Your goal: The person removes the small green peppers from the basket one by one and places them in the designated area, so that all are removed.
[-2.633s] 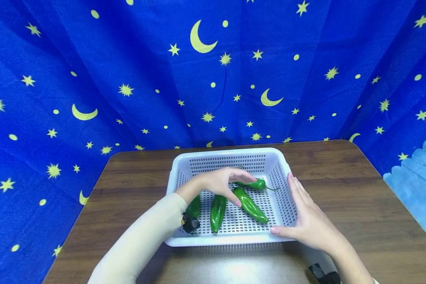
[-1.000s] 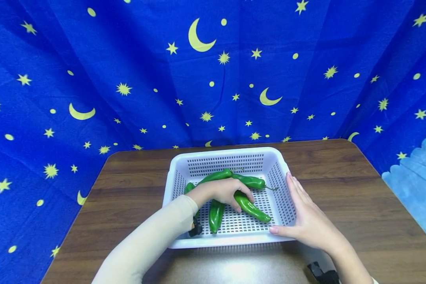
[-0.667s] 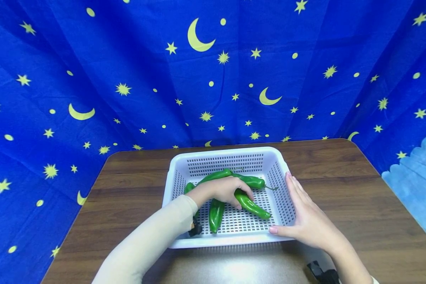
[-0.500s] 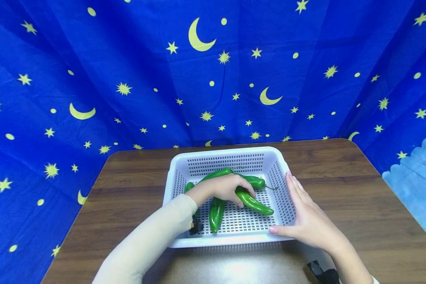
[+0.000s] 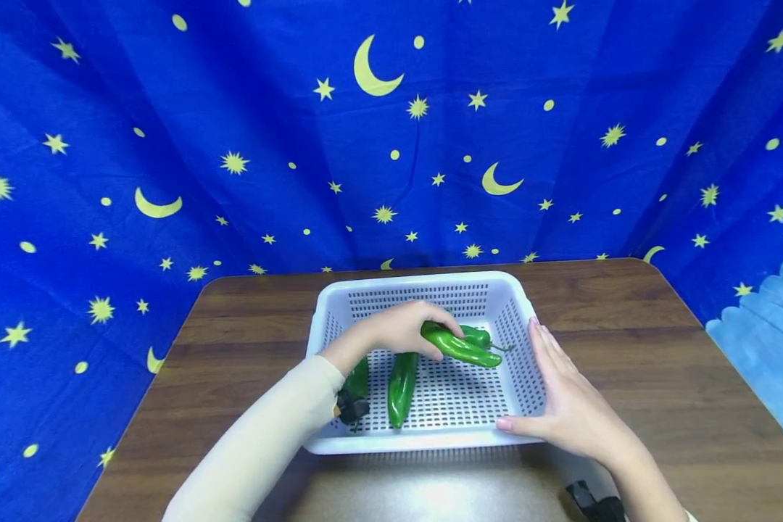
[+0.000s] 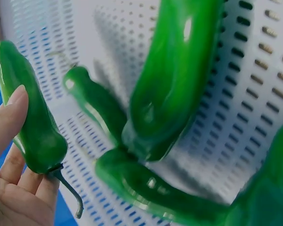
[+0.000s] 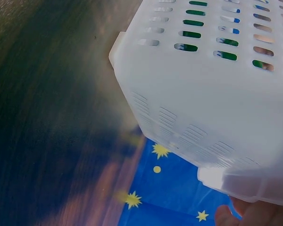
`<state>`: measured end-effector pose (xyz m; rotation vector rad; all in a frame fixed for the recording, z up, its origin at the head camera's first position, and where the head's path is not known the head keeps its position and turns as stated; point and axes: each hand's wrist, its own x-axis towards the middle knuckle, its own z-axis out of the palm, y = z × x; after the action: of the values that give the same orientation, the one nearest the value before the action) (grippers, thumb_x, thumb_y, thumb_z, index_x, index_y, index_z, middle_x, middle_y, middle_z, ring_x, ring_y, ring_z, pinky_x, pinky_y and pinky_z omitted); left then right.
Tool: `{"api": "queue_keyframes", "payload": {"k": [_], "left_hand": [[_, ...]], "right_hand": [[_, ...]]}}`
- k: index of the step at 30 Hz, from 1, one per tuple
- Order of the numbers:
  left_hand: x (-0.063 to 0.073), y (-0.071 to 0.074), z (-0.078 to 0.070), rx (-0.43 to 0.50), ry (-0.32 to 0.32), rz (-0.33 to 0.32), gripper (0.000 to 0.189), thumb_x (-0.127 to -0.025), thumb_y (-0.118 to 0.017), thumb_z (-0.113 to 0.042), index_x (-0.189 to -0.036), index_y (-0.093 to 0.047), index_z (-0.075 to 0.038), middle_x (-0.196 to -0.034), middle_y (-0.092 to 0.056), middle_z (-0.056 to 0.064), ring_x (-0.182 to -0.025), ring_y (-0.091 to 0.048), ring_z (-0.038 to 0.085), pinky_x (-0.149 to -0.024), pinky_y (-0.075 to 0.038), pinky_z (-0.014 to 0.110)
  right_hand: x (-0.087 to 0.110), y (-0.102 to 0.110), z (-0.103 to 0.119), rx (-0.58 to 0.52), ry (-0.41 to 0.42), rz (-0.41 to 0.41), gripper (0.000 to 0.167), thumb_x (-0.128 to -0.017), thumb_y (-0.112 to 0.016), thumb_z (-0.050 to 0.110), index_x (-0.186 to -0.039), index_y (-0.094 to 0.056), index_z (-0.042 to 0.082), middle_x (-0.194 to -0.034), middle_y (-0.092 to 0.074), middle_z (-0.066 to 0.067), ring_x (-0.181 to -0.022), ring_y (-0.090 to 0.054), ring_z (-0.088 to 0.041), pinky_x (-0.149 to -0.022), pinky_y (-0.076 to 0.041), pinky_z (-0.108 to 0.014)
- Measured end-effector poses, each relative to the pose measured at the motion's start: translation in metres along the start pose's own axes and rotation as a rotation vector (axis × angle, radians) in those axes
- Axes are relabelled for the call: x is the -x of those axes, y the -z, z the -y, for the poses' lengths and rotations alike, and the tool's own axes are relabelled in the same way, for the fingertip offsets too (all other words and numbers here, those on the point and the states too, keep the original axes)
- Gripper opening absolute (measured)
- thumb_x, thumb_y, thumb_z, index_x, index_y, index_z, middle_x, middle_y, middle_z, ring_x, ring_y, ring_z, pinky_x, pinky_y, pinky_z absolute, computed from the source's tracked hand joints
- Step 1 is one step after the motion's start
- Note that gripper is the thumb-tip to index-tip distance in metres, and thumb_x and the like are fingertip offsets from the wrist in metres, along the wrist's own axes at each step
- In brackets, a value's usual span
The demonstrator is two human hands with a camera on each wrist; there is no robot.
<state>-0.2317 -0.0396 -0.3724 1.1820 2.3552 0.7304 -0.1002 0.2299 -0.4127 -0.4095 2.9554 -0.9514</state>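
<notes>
My left hand (image 5: pixel 406 326) grips a glossy green chili pepper (image 5: pixel 466 351), raised above the floor of a white perforated plastic basket (image 5: pixel 417 441). In the left wrist view the thumb lies across the held pepper (image 6: pixel 30 113), its dark stem hanging down. Under the hand and forearm several other green peppers lie in the basket; one long pepper (image 5: pixel 401 391) is near the front, another pepper (image 5: pixel 476 336) at the right, a third pepper (image 5: pixel 357 380) partly hidden at the left. My right hand (image 5: pixel 570 402) rests straight fingers along the basket's right side, its thumb on the front rim.
The basket stands on a brown wooden table (image 5: pixel 248 319), near its back edge. Behind hangs a blue curtain (image 5: pixel 300 123) with yellow stars and moons. A light blue cloth (image 5: pixel 766 341) is at the far right.
The left hand has come down on the pepper, gripped it and lifted it off the basket floor, up and slightly away. The right hand keeps its place on the rim.
</notes>
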Motion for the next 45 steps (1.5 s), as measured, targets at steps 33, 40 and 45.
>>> {"api": "queue_keyframes", "payload": {"k": [33, 40, 45], "left_hand": [[0.107, 0.049, 0.011, 0.015, 0.114, -0.467, 0.039, -0.083, -0.082, -0.02, -0.12, -0.07, -0.023, -0.121, -0.065, -0.004, -0.108, -0.058, 0.016, -0.092, -0.051, 0.039], [0.128, 0.05, 0.012, 0.033, 0.184, -0.561, 0.042, -0.081, -0.083, -0.02, -0.121, -0.07, -0.019, -0.118, -0.065, 0.0, -0.104, -0.06, 0.018, -0.089, -0.053, 0.039], [0.14, 0.051, 0.017, 0.022, 0.214, -0.628, 0.041, -0.08, -0.084, -0.018, -0.119, -0.07, -0.017, -0.114, -0.066, 0.001, -0.099, -0.061, 0.017, -0.084, -0.053, 0.036]], "right_hand": [[0.001, 0.001, 0.004, -0.018, 0.018, -0.001, 0.138, -0.066, -0.085, 0.061, -0.16, 0.008, 0.02, -0.168, 0.0, -0.013, -0.154, -0.007, -0.04, -0.108, -0.023, -0.075], [0.001, 0.001, 0.005, -0.021, 0.028, 0.001, 0.138, -0.066, -0.085, 0.06, -0.16, 0.008, 0.02, -0.168, 0.0, -0.014, -0.154, -0.006, -0.04, -0.11, -0.021, -0.075], [0.0, 0.002, 0.006, -0.024, 0.034, 0.005, 0.138, -0.067, -0.086, 0.058, -0.16, 0.009, 0.019, -0.168, 0.003, -0.013, -0.154, -0.004, -0.039, -0.111, -0.019, -0.074]]}}
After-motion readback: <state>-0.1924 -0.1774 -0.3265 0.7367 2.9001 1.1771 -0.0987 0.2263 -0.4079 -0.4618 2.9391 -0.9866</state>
